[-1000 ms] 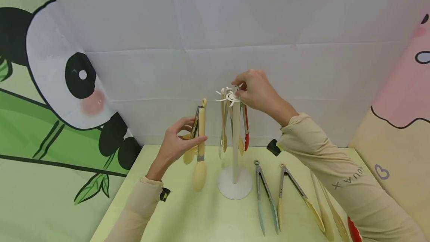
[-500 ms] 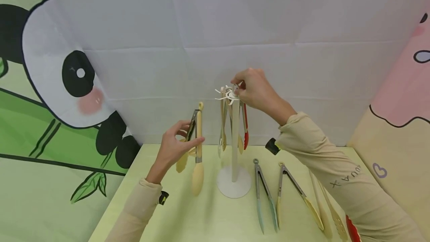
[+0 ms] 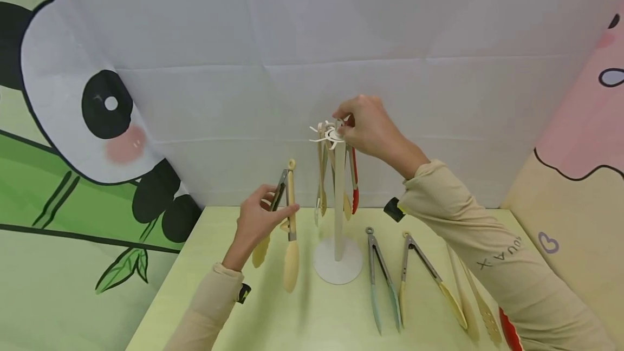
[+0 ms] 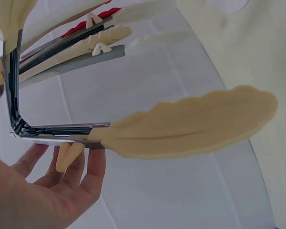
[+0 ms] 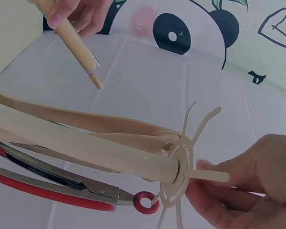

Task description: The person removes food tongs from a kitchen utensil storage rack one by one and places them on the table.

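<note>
My left hand (image 3: pixel 254 222) holds pale yellow tongs (image 3: pixel 291 267) in the air left of the stand, thumb on one arm and fingers round the other. The tongs' scalloped heads hang downward and spread apart; the left wrist view shows one head (image 4: pixel 195 124) close up. At the top of a white utensil stand (image 3: pixel 339 205), my right hand (image 3: pixel 372 128) pinches the top piece above the ring of hooks. In the right wrist view its fingertips sit behind the hook ring (image 5: pixel 183 167). Red-handled tongs (image 5: pixel 57 191) and several beige utensils hang from the hooks.
Right of the stand's round base (image 3: pixel 324 272) lie teal-tipped tongs (image 3: pixel 394 307) and yellow-tipped tongs (image 3: pixel 453 305). Beige utensils (image 3: pixel 487 321) and a red-headed one (image 3: pixel 510 329) lie partly under my right sleeve. A white cloth wall (image 3: pixel 219 102) stands behind the table.
My left hand has lowered the yellow tongs slightly, and their arms have spread wider. My right hand stays at the stand's top.
</note>
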The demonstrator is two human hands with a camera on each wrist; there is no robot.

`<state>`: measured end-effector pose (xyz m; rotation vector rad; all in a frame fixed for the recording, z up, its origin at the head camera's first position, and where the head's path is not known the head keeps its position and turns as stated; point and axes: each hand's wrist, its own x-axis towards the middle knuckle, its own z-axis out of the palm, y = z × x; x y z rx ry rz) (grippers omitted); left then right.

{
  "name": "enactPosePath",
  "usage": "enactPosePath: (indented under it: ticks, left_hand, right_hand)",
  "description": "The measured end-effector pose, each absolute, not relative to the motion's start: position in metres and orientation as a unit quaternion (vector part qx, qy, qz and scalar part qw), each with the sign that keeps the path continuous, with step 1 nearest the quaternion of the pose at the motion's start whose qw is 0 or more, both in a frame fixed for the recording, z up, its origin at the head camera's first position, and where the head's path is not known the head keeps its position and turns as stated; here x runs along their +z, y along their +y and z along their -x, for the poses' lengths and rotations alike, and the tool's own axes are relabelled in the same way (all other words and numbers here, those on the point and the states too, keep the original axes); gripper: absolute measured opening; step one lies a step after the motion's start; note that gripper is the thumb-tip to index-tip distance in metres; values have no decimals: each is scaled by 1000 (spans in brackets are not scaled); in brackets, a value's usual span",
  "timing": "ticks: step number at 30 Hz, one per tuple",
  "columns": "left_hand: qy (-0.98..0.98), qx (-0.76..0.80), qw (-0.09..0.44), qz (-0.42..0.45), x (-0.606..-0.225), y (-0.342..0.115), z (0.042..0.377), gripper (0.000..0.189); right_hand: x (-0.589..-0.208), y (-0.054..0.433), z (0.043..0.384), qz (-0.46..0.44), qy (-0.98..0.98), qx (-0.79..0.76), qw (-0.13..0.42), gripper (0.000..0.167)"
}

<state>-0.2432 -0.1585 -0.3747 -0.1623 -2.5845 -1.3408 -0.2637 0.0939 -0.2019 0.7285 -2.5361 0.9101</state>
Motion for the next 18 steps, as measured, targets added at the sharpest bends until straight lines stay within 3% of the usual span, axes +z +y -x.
enactPosePath:
  ticks: [18]
  left_hand:
    - [-930, -347, 118, -7, -411, -145, 246, 57]
  right_hand:
    - [-204, 93, 263, -264, -891, 329, 166, 23]
